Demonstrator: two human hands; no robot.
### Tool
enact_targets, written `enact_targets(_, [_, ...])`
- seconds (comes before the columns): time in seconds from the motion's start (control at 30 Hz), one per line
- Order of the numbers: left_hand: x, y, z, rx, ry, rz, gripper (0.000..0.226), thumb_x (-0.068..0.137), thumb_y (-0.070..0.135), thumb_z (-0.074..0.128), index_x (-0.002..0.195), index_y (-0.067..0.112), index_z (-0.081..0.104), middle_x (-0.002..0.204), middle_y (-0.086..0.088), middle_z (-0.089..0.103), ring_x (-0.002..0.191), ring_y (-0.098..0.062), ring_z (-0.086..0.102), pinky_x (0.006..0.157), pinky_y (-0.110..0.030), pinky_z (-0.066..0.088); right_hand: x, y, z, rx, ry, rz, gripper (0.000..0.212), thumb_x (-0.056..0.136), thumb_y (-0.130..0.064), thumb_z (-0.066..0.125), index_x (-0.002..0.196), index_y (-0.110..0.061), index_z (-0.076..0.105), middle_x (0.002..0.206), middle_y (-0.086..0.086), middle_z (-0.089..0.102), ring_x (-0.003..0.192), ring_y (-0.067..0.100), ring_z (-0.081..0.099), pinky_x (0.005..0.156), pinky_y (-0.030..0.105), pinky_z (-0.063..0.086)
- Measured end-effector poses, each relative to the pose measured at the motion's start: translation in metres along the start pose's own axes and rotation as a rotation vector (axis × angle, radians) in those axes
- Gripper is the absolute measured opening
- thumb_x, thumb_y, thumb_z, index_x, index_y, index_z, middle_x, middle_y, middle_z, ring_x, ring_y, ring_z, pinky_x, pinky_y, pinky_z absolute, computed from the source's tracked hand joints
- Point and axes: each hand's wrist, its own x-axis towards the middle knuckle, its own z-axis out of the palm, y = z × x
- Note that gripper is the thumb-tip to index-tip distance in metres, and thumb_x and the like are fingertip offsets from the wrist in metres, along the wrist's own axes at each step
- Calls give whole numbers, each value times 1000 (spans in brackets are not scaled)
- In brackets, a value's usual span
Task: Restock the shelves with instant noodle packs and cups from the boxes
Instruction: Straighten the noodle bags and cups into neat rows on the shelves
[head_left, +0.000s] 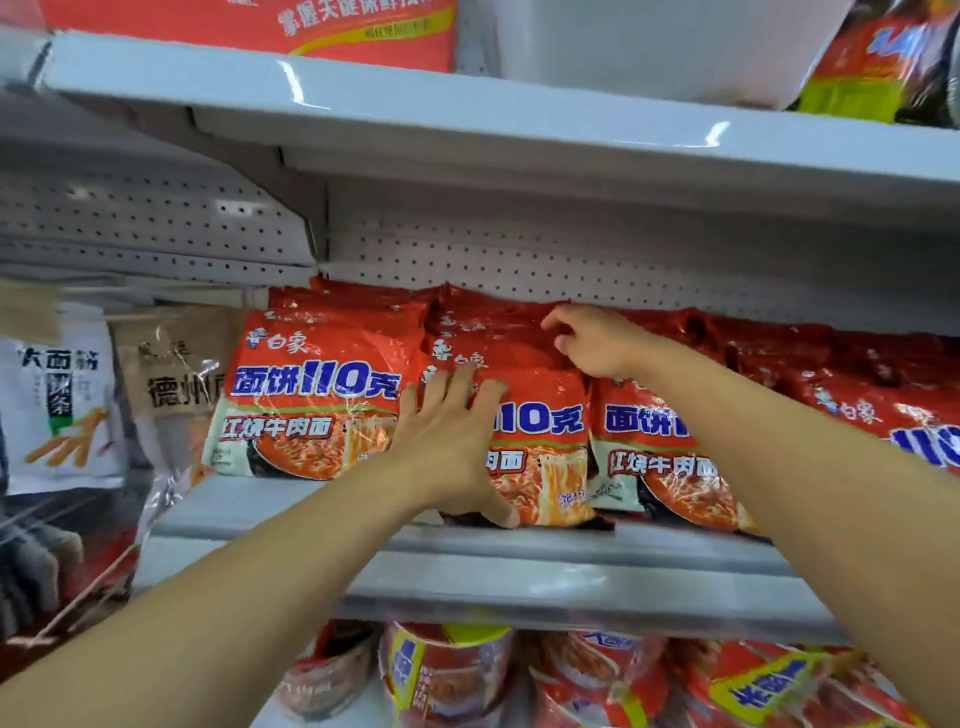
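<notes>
Red crinkly plastic noodle pack (540, 441) lies upright-faced on the grey metal shelf (363, 525), left hand (452, 441) flat against it, right hand (587, 340) pinching packs behind.

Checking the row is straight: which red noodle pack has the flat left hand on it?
The middle front pack; the left hand covers its left half.

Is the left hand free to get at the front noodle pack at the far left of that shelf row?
Probably yes: the left hand lies flat on the neighbouring middle pack, and nothing covers the far-left pack.
</notes>
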Motion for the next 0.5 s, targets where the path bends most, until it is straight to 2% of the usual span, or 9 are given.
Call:
enact_targets(0.1, [7,5,-3,66,-44,-60,131,58,60,80,149,28,-8,159,-6,-15,145,-32,-12,116,-54,-5,20,1,3,-33,-104,4,35,99,-21,46,133,-13,51,139,9,49,124,25,48,100,32,38])
enact_targets(0.23, [15,7,-1,207,-19,-74,138,56,68,76,150,20,-14,158,-8,-10,145,-32,-16,114,-52,-11,31,5,-3,-18,-222,-17,35,94,-29,57,123,-10,61,125,7,59,112,22,55,90,29,41])
enact_targets(0.37, [18,4,1,223,5,-73,141,56,70,75,148,18,-18,156,-6,-7,146,-31,-7,116,-48,-8,31,12,-5,10,-230,-21,33,90,-27,64,120,-12,64,119,3,63,106,20,58,95,31,46])
enact_targets(0.5, [23,4,4,228,65,-79,145,53,71,76,147,21,-22,155,-7,-5,144,-33,-1,116,-53,0,29,11,0,75,-148,-46,24,89,-21,65,112,-17,63,107,-1,56,96,15,52,84,27,42])
